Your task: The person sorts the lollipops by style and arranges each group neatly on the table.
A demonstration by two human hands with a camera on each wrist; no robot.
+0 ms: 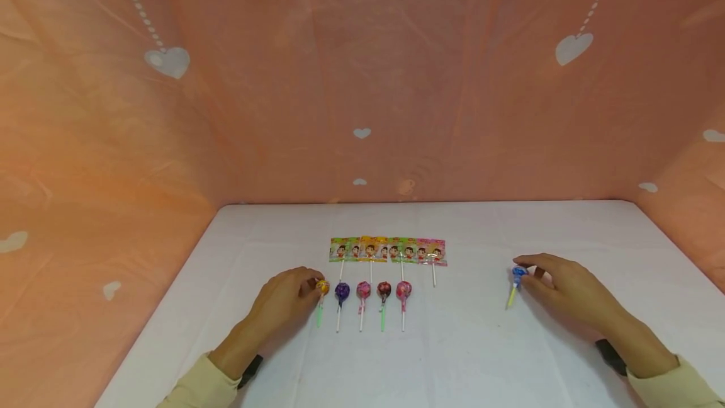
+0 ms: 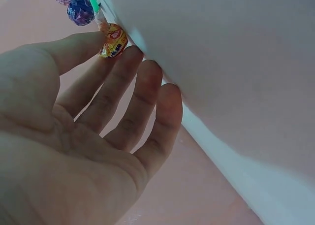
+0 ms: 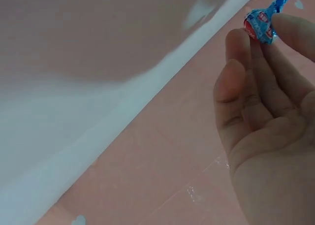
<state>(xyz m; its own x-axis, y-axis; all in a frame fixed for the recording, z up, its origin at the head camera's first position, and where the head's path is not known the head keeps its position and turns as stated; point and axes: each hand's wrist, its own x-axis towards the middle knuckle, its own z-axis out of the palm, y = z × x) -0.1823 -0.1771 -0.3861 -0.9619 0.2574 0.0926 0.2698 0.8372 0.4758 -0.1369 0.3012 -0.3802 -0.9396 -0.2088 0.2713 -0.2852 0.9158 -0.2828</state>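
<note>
Between thumb and fingers my left hand [image 1: 289,298] pinches a yellow-wrapped lollipop [image 1: 323,286] with a green stick, at the left end of a row. The same yellow wrapper [image 2: 116,40] shows at the fingertips in the left wrist view. Beside it lie a purple lollipop [image 1: 342,292], a pink one [image 1: 364,290], a dark red one [image 1: 384,290] and a pink-red one [image 1: 404,291]. Far to the right, my right hand [image 1: 572,288] pinches a blue-wrapped lollipop [image 1: 519,272] by its head, its yellow stick slanting toward me. Its wrapper [image 3: 261,25] shows blue and red in the right wrist view.
Behind the row lie several flat-packaged lollipops side by side, among them a green packet [image 1: 342,249], an orange one [image 1: 370,249] and a pink one [image 1: 433,252]. The white table [image 1: 453,357] backs onto a pink-orange curtain [image 1: 396,80] with heart prints.
</note>
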